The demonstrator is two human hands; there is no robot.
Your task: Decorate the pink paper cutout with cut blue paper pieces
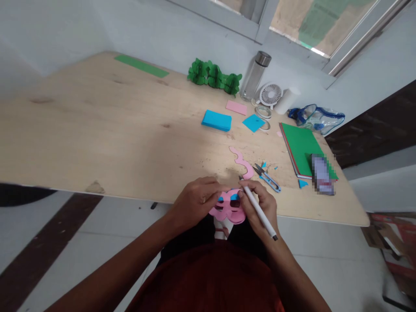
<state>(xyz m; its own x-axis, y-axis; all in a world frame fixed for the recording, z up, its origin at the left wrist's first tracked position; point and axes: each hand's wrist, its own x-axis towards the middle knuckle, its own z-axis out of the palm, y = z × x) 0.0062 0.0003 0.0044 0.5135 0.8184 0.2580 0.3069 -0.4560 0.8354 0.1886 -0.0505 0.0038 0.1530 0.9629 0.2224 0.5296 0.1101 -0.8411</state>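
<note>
My left hand (197,200) grips the left side of a pink paper cutout (234,216) with scalloped edges and several openings, blue showing through some of them. My right hand (260,203) steadies the cutout's right side with the thumb and also holds a white marker (259,211), its dark tip pointing up and away from me. The cutout is over the table's front edge, above my lap. Just beyond the marker tip lies a wavy pink paper strip (241,161). Thread snips (268,178) with a light-blue handle rest to the right of it.
Blue paper (216,120), a pink sheet (236,107) and tape rolls (263,112) lie farther back. Along the wall stand a green paper garland (213,76), a bottle (255,77) and a small fan (271,95). A phone (321,174) overlaps a green book (303,147) at right.
</note>
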